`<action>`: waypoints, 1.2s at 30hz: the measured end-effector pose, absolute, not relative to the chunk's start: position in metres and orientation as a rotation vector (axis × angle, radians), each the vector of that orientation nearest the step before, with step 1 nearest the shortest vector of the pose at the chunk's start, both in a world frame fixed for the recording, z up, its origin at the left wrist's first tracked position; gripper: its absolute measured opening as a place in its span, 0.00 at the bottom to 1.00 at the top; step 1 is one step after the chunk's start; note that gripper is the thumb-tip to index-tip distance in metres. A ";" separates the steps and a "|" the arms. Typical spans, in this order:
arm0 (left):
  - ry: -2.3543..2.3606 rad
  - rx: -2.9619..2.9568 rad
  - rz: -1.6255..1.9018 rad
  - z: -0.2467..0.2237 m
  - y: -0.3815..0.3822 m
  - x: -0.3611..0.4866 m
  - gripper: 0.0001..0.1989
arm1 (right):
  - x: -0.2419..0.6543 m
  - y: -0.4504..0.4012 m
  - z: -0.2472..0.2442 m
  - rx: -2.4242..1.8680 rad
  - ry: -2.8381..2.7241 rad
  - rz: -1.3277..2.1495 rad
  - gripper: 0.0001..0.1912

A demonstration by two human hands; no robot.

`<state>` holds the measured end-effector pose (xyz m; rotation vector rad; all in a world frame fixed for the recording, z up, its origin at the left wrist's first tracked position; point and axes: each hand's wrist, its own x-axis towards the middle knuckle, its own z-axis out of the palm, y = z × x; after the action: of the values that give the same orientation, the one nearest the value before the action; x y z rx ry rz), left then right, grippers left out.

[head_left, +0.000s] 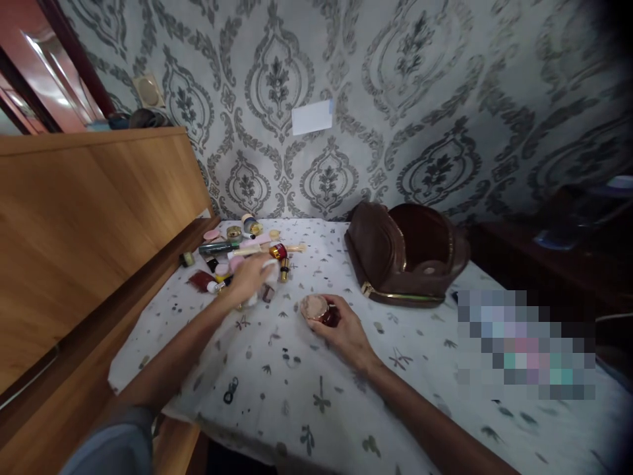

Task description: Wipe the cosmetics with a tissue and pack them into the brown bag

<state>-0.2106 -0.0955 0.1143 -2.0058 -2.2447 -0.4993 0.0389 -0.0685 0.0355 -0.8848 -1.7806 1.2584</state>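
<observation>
Cloth-covered desk (297, 409): white ground, small grey plant motifs, near edge hanging below my forearms. Closest on the left, my grey sleeve (116, 442), pushed up the arm.

Right hand (349, 333): fingers curled round a round jar (315, 306), dark red at the side, with a beige-pink top face tilted toward me. Jar sits near the middle of the desk; whether its base touches the cloth, I cannot tell.

Left hand (246, 280): motion-blurred, farther out, over the near side of a cluster of cosmetics. Something white (270, 269) shows at the fingers; I cannot tell whether they grip it.

Around that hand: a small dark item (268, 293) just beside it, a dark red tube (201, 282) to its left, a gold-and-black tube (285, 269) to its right. Just beyond, a red-and-gold container (278, 251) and a long dark green tube (218, 247) lying flat.

To the right, well apart from the cluster, a brown bag (370, 254), its mouth gaping. At the cluster's far side, a gold-toned jar (234, 232).

Background: wooden panel (99, 185) on the left; behind the desk, damask-patterned wall (277, 145) bearing a white rectangle (312, 117).
</observation>
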 end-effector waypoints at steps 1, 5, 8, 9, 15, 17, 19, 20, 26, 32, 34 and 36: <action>-2.311 -1.888 -0.409 0.120 -0.091 -0.228 0.15 | 0.038 -0.069 0.036 -0.889 -1.782 1.267 0.24; -2.488 -1.555 -0.083 0.136 -0.076 -0.300 0.18 | 0.034 -0.067 0.039 -0.883 -1.840 1.229 0.25; -2.535 -1.537 0.117 0.137 -0.068 -0.341 0.18 | 0.035 -0.065 0.039 -0.888 -1.873 1.238 0.25; -2.535 -1.551 0.165 0.136 -0.066 -0.352 0.18 | 0.036 -0.065 0.038 -0.891 -1.873 1.253 0.25; -2.467 -1.592 0.271 0.136 -0.058 -0.398 0.23 | 0.038 -0.062 0.035 -0.887 -1.847 1.349 0.25; -2.439 -1.602 0.287 0.136 -0.056 -0.407 0.24 | 0.038 -0.062 0.035 -0.882 -1.842 1.360 0.24; -2.404 -1.633 0.311 0.135 -0.051 -0.412 0.23 | 0.038 -0.062 0.036 -0.881 -1.845 1.350 0.24; -2.386 -1.651 0.323 0.134 -0.047 -0.413 0.23 | 0.038 -0.062 0.037 -0.879 -1.848 1.343 0.24; -2.295 -1.778 0.327 0.130 -0.021 -0.410 0.24 | 0.038 -0.062 0.039 -0.879 -1.829 1.365 0.23; -2.262 -2.000 0.278 0.141 -0.019 -0.416 0.30 | 0.038 -0.061 0.039 -0.920 -1.850 1.366 0.24; -2.280 -2.004 0.233 0.146 -0.019 -0.415 0.27 | 0.038 -0.061 0.037 -0.916 -1.850 1.370 0.24; -2.295 -1.966 0.154 0.150 -0.013 -0.410 0.24 | 0.038 -0.061 0.036 -0.906 -1.844 1.374 0.24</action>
<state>-0.4104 -0.0135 0.1504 -1.9657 -2.2946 0.1544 0.0379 -0.0612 0.0356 -0.9056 -1.8444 1.3742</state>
